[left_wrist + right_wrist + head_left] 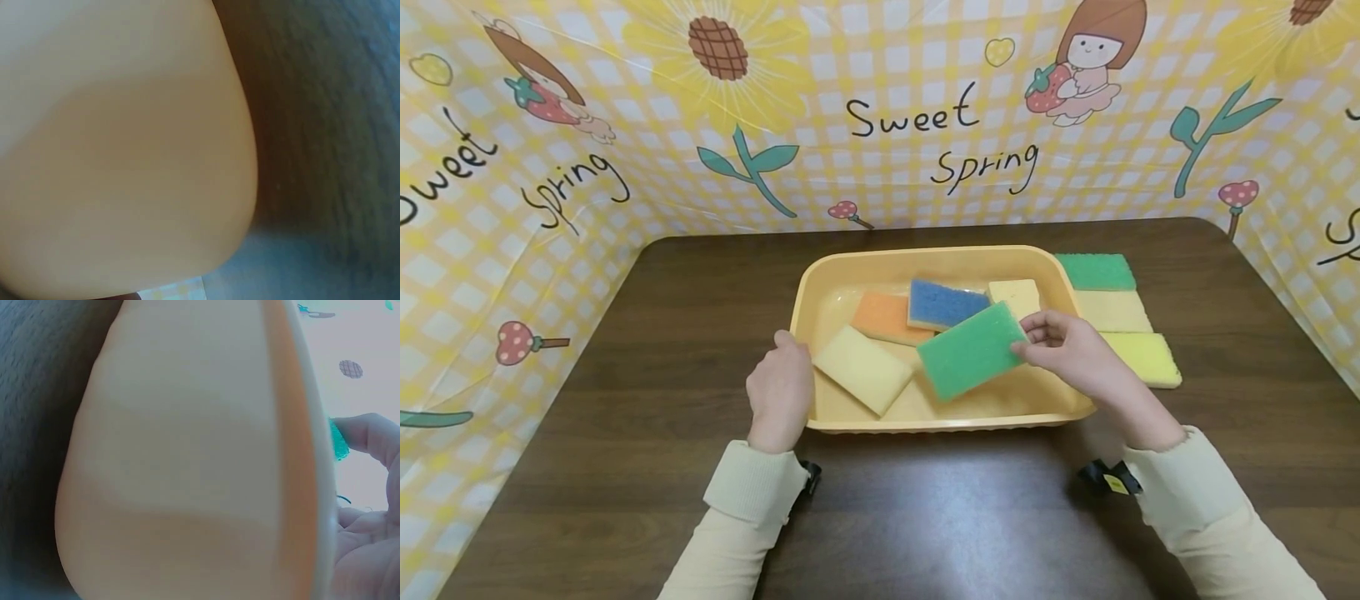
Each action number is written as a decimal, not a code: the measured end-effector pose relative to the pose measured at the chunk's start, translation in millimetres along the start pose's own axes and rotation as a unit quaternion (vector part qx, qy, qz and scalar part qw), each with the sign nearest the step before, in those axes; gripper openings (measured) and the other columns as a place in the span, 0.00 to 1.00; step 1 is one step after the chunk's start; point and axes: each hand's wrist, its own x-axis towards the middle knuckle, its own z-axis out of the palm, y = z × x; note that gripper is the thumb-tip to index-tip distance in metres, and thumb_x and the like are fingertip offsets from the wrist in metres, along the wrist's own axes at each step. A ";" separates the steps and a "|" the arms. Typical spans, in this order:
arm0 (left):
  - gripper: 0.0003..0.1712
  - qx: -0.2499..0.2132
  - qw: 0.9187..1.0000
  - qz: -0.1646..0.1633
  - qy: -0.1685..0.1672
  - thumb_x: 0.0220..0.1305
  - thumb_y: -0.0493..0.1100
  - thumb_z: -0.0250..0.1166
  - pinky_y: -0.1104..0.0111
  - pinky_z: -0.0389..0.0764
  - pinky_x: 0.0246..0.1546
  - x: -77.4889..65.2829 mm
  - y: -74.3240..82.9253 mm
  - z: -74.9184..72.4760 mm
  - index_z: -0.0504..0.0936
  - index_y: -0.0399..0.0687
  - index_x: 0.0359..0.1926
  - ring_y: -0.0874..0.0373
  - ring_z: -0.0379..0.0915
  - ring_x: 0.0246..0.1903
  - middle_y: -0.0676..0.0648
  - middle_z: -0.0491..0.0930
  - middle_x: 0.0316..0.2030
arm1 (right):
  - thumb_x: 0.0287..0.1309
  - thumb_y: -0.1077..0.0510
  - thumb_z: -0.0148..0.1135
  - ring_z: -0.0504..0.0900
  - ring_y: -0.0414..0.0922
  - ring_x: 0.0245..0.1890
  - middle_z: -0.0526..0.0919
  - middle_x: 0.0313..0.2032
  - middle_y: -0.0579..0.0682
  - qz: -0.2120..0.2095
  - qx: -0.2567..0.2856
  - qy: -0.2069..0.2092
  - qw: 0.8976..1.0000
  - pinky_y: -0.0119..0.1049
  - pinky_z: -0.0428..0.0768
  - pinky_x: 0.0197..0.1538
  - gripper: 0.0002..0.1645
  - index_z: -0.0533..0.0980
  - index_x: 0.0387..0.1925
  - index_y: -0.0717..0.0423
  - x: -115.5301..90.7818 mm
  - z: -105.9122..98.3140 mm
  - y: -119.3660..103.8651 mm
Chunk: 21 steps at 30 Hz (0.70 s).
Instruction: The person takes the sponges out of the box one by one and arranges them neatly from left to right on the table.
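A yellow plastic basin [925, 423] stands on the table with several sponges in it. At its left end, my left hand [780, 392] grips the rim; its fingertips are hidden. My right hand [1067, 350] pinches a green scouring sponge [970, 350] by its right corner, tilted over the basin's right half. In the right wrist view, a bit of that green sponge [339, 440] shows by the thumb, past the basin wall [175, 450]. Inside lie a pale yellow sponge [865, 371], an orange one [887, 317], a blue-topped one [943, 304] and a cream one [1015, 293].
Right of the basin, a green sponge [1097, 272], a pale one [1112, 310] and a bright yellow one [1142, 358] lie in a row on the dark wooden table [700, 317]. A patterned cloth [910, 50] surrounds the table at the back and sides.
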 end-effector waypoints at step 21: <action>0.14 -0.008 1.000 0.006 -0.003 0.73 0.42 0.46 0.49 0.78 0.24 -0.2 -0.7 -0.6 0.67 0.33 0.36 0.38 0.80 0.25 0.31 0.80 0.25 | 0.66 0.49 0.55 0.79 0.33 0.34 0.76 0.32 0.29 0.016 0.035 0.052 0.998 0.26 0.76 0.43 0.24 0.66 0.52 0.64 -20.4 -36.7 17.1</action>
